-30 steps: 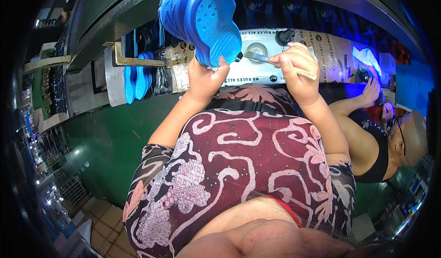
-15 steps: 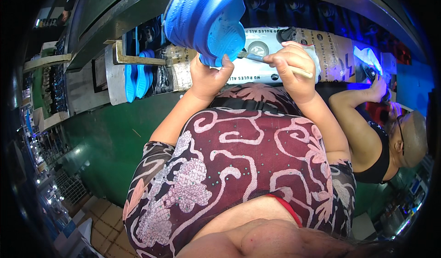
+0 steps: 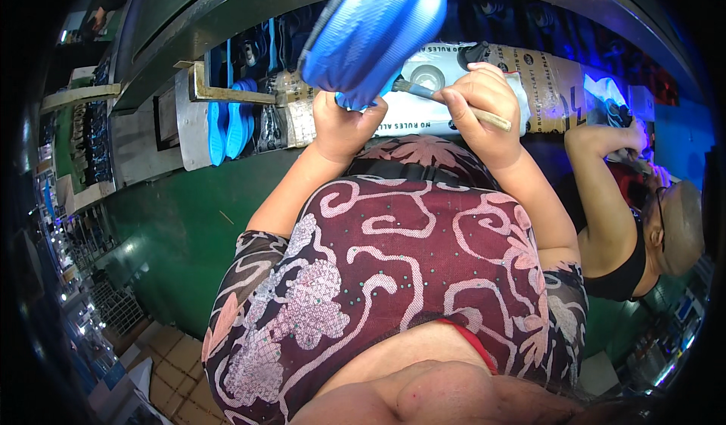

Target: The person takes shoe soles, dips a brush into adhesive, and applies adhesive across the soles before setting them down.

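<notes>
Shoe [image 3: 374, 35] above left fingers [image 3: 340, 115]; brush [image 3: 454, 103] in right fingers [image 3: 473, 96]

Maroon top [image 3: 393, 274] with pale swirl and floral print, sheer sleeves

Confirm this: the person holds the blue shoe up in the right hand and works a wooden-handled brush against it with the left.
The hands are swapped. In the head view the left hand holds the blue shoe up, and the right hand grips the wooden-handled brush, its bristle end against the shoe.
</notes>
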Demonstrator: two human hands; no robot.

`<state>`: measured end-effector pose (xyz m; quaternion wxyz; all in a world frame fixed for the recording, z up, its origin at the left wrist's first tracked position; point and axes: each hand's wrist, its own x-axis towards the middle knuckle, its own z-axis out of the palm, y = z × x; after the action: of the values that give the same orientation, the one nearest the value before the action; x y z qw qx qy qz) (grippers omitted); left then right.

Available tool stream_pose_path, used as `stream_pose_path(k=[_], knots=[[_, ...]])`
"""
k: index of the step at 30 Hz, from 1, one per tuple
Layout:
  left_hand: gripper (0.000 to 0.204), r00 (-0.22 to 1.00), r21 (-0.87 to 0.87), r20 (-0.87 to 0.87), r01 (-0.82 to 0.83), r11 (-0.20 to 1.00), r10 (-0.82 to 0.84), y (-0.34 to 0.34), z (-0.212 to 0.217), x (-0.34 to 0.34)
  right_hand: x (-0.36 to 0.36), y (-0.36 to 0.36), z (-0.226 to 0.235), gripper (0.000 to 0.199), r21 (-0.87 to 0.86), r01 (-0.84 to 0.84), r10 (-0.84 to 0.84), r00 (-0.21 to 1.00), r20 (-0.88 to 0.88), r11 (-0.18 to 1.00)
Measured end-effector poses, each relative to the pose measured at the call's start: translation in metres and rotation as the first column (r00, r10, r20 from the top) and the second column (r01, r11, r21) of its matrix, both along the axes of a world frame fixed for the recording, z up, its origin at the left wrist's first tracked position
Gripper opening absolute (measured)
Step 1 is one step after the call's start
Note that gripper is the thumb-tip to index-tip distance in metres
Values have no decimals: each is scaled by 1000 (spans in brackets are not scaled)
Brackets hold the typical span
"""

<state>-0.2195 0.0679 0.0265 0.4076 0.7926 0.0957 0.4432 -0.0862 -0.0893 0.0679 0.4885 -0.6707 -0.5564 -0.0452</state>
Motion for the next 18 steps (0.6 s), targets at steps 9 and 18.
stream_pose_path(k=[9, 18], knots=[[35, 997, -339, 11, 77, 938, -78, 5, 15, 2, 14, -31, 5, 17, 27, 161, -158, 984, -81, 987], [75, 428, -872, 99, 472, 129, -899, 0, 111, 55, 6, -93, -24, 26, -101, 431, -440, 843, -308, 897]])
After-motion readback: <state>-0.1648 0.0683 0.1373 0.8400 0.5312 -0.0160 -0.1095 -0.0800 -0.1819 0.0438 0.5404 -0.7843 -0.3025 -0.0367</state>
